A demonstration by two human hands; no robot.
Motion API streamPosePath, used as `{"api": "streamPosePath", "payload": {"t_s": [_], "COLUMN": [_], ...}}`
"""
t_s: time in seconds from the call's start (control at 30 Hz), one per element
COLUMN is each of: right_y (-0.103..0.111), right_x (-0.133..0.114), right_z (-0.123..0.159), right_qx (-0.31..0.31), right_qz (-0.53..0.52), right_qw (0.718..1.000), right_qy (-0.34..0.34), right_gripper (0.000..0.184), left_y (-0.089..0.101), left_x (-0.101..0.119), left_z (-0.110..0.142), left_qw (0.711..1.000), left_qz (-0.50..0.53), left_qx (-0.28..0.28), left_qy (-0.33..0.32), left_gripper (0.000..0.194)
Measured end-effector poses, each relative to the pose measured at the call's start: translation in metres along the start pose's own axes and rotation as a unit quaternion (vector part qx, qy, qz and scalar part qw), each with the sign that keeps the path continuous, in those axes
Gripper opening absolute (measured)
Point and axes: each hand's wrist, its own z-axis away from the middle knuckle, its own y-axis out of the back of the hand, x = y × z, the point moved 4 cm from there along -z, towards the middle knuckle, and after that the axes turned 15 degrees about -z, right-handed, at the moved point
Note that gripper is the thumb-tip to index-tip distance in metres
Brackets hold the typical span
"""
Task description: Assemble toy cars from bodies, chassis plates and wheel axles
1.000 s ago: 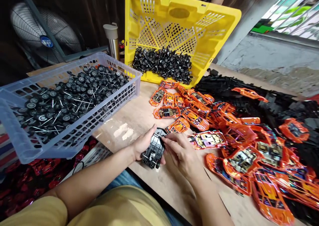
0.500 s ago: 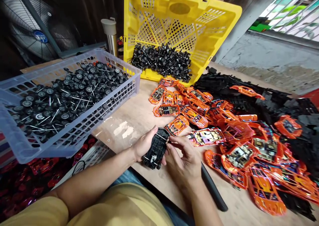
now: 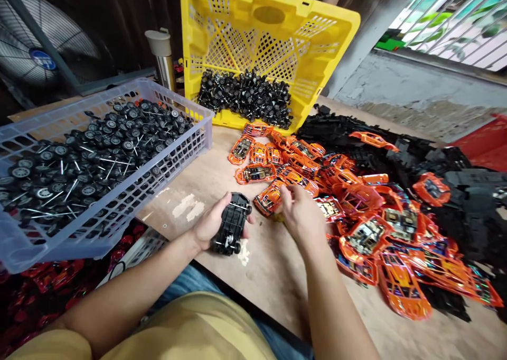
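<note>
Black toy-car chassis [image 3: 232,229] sits cradled in the left hand [image 3: 209,228], fingers curled around its far side, thumb on the near edge, wheels fitted at both ends. It looks light, stiff moulded plastic, probably a bit slick, with thin axles that could pop out, so the long side rails are the safest hold. Just beyond those fingers, the right hand [image 3: 303,217] is down on an orange car body [image 3: 269,197], fingertips closing over it, though how firmly they pinch it I cannot tell. Past its knuckles spreads the heap of orange shells [image 3: 368,228]; well off to the left fingers' outer side stands the lilac basket [image 3: 119,212] of wheel axles, the yellow crate [image 3: 273,37] further out.
</note>
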Motion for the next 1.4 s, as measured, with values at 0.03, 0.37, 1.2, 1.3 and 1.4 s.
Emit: {"api": "streamPosePath", "payload": {"t_s": [0.03,0.37,1.2,1.3,1.4], "right_y": [-0.002,-0.021,-0.025,-0.004,0.012], "right_x": [-0.007,-0.021,0.042,0.043,0.04], "right_z": [-0.008,-0.025,0.08,0.066,0.052], "right_qx": [-0.012,-0.111,-0.013,0.044,0.049], "right_qz": [0.081,0.17,-0.474,-0.421,-0.367], "right_qw": [0.996,0.973,0.88,0.904,0.923], "right_qy": [-0.026,-0.114,0.023,0.06,0.107], "right_gripper": [0.045,0.057,0.048,0.047,0.047], "left_y": [0.001,0.006,-0.024,-0.01,0.001], "left_x": [0.003,0.007,0.02,0.009,0.002], "left_z": [0.0,0.001,0.002,-0.004,-0.009], "left_qw": [1.0,0.99,0.936,0.939,0.946], "left_qz": [0.008,0.043,-0.215,-0.194,-0.149], "left_qx": [0.008,0.122,0.181,0.222,0.253], "left_qy": [-0.005,-0.052,-0.212,-0.176,-0.14], "left_gripper": [0.059,0.045,0.057,0.057,0.058]}}
